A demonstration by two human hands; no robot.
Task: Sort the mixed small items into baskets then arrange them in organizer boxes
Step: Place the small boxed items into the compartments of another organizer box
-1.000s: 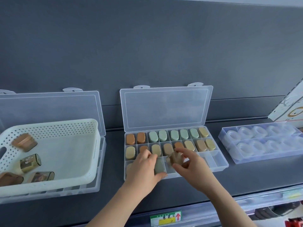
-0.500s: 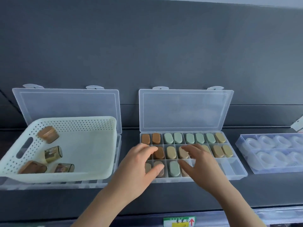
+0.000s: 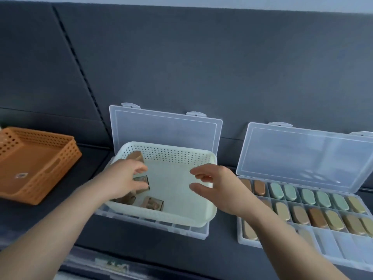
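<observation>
A white perforated basket (image 3: pixel 171 152) sits on top of an open clear organizer box (image 3: pixel 153 227). Inside it lie several small brown and olive cases, one at the back left (image 3: pixel 136 155) and one near the front (image 3: pixel 152 203). My left hand (image 3: pixel 123 178) reaches into the basket's left side, thumb and fingers pinching a small olive case (image 3: pixel 142 179). My right hand (image 3: pixel 224 186) hovers over the basket's right rim, fingers loosely curled and holding nothing. To the right, a second open organizer box (image 3: pixel 331 245) holds rows of green, tan and brown oval items (image 3: pixel 306 196).
An empty-looking orange perforated basket (image 3: pixel 40 158) stands at the left on the dark shelf. Both organizer lids (image 3: pixel 302 154) lean back against the dark rear wall. The right box's front row has bare compartments. The shelf's front edge runs just below my forearms.
The view has swung left. Both hands left the right organizer box and moved to the white basket; my left hand now pinches a case there. The orange basket has come into sight.
</observation>
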